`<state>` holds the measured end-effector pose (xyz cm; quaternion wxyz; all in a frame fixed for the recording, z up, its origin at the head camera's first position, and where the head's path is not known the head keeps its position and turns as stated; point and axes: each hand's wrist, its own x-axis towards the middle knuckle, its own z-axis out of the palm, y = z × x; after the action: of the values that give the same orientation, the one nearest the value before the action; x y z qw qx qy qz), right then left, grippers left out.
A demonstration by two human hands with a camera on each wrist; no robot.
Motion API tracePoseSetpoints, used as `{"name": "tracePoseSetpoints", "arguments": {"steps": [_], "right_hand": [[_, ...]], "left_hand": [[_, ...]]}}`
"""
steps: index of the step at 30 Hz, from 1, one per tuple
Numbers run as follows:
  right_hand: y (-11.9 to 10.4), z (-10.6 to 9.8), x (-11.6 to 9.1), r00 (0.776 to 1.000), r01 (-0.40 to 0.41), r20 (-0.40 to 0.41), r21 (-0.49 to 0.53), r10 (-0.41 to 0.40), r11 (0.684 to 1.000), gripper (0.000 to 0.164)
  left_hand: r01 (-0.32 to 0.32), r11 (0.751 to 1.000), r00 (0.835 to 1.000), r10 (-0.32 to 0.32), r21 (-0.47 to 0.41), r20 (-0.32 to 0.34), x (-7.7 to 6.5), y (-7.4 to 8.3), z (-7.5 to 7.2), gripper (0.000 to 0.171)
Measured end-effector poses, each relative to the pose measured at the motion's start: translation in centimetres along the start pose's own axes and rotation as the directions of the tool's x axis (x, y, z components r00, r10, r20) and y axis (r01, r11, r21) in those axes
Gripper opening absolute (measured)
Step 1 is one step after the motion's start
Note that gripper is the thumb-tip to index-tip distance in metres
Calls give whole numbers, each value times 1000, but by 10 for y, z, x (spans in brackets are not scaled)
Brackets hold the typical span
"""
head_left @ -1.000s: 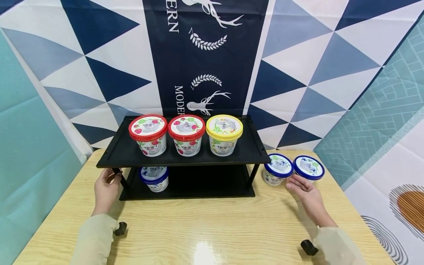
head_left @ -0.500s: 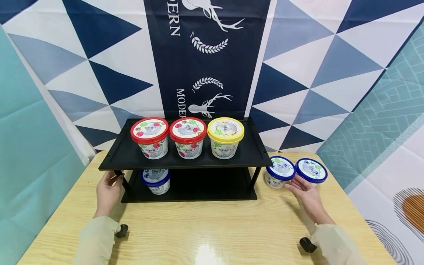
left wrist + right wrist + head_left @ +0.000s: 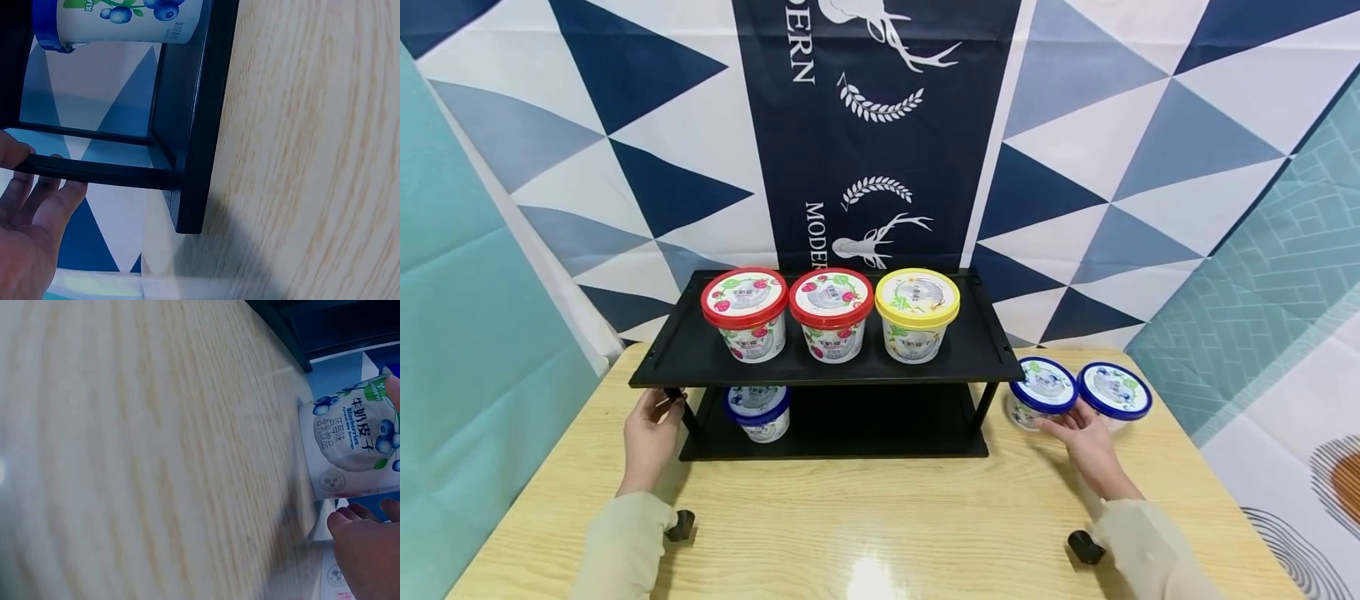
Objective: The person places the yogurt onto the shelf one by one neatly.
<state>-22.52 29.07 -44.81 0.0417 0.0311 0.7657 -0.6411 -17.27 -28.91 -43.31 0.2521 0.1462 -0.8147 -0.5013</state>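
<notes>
My left hand (image 3: 650,437) grips the left front post (image 3: 94,172) of a two-tier black rack (image 3: 831,372), thumb on one side and fingers on the other. A blue-lidded blueberry tub (image 3: 758,414) sits on the rack's lower shelf. To the right of the rack, two more blue-lidded tubs stand side by side on the table. My right hand (image 3: 1086,446) is around the nearer of these, the blueberry tub (image 3: 353,437). Its thumb overlaps the front, and its fingers reach between the two tubs. In the right wrist view a narrow gap shows between fingers and tub wall. The farther tub (image 3: 1116,392) is partly hidden.
On the upper shelf stand two red-lidded tubs (image 3: 745,297) and a yellow-lidded tub (image 3: 917,300) in a row. The wooden table (image 3: 865,517) runs up to a patterned wall cloth (image 3: 880,125) behind the rack.
My right hand has moved slightly in around the nearer blue-lidded tub, its fingers now deeper between the two tubs. My left hand stays on the post. The head view has shifted slightly.
</notes>
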Motion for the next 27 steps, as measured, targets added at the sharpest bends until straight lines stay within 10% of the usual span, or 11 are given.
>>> {"name": "tracePoseSetpoints", "arguments": {"steps": [27], "right_hand": [[6,16,23,992,-54,-120,-132,38,990,105]], "left_hand": [[3,1000,1000,-4,-30,-8,3,-3,1,31]]}}
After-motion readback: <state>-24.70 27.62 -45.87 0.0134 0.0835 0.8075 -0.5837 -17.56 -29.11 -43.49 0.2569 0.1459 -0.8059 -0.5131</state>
